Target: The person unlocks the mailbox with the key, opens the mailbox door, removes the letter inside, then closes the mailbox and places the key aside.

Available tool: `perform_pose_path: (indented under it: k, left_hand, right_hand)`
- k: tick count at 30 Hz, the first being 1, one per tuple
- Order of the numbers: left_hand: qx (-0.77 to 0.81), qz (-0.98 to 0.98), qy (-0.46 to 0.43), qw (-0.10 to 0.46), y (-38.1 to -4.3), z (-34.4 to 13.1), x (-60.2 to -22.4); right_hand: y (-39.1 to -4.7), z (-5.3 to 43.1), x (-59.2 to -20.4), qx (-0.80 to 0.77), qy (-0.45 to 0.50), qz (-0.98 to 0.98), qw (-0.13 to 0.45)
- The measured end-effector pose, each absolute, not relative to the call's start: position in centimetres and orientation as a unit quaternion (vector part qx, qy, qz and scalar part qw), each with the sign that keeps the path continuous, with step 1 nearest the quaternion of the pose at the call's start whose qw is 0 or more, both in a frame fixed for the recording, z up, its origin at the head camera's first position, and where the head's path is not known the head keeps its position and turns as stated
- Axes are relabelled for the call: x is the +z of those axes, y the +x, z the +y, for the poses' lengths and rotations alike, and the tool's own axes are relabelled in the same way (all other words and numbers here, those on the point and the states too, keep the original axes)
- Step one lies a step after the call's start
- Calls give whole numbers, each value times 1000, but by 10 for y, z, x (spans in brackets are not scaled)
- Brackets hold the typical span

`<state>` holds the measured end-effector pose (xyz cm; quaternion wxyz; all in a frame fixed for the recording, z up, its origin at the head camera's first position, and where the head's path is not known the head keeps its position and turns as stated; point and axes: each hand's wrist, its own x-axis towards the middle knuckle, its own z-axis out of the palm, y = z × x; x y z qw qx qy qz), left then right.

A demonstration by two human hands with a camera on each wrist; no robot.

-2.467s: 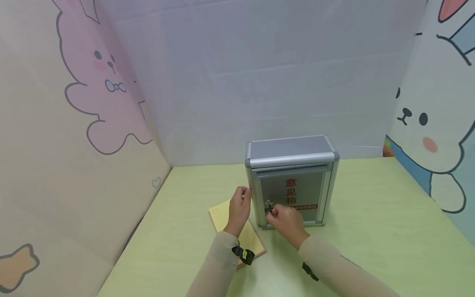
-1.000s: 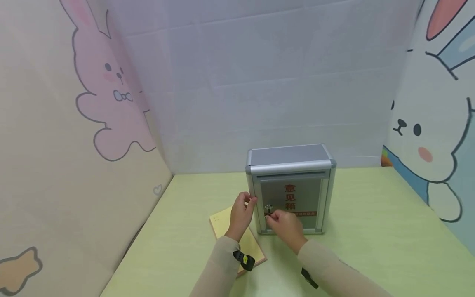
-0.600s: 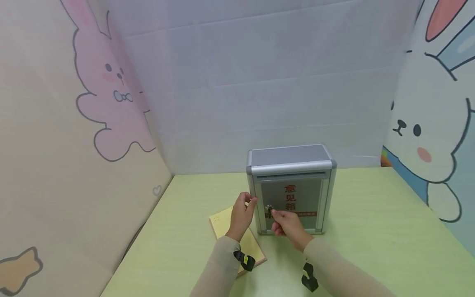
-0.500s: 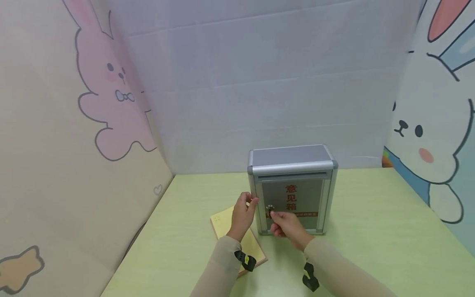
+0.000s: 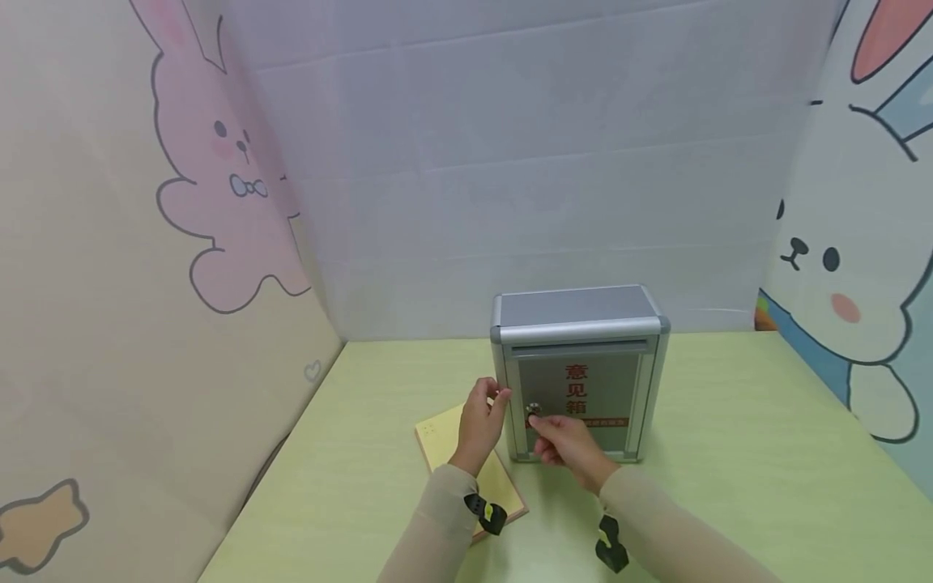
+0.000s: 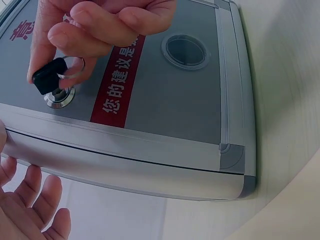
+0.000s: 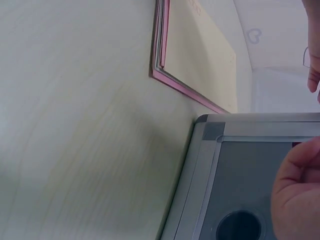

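A grey metal suggestion box (image 5: pixel 576 328) stands upright on the table, with a slot near its top and red characters on its front. My right hand (image 5: pixel 572 445) pinches a black-headed key (image 6: pixel 46 77) between thumb and finger, right at the round chrome lock (image 6: pixel 62 102). A thin metal ring (image 6: pixel 77 74) hangs from the key's head. At the box's left side is my left hand (image 5: pixel 479 425), its thumb tip at the front frame and its fingers loosely bent along the side.
Yellow envelopes (image 7: pixel 205 55) with pink edges lie stacked on the table beside the box, partly under my left forearm. A round dark window (image 6: pixel 186 51) sits low on the box front. Pale walls with cartoon rabbits enclose the table (image 5: pixel 729 453).
My right hand has turned at the wrist, from knuckles up to thumb uppermost, staying at the key. The left hand keeps its place beside the box. The head view has shifted slightly.
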<state>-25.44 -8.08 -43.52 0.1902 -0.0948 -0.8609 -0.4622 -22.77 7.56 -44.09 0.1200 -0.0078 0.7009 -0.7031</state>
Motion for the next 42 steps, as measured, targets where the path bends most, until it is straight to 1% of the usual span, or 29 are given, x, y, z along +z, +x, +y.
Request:
perform_pose_path:
  k: [10, 18, 32, 36, 40, 42]
  left_hand:
    - [-469, -861, -84, 176, -256, -80, -436]
    - [-453, -867, -77, 191, -254, -79, -437]
    - [-453, -867, -78, 191, -255, -76, -435]
    - [-445, -872, -76, 187, -256, -77, -435]
    - [-446, -873, -73, 184, -256, -78, -436]
    - [-448, -872, -76, 183, -256, -77, -435]
  right_hand:
    - [-228, 66, -439, -701, 33, 707, 87]
    - [-225, 65, -438, -690, 34, 719, 74]
    - [-222, 61, -436, -663, 34, 748, 14]
    - [-218, 59, -435, -649, 39, 760, 22]
    - [-211, 54, -438, -645, 34, 762, 43]
    - [-209, 53, -441, -651, 32, 757, 43]
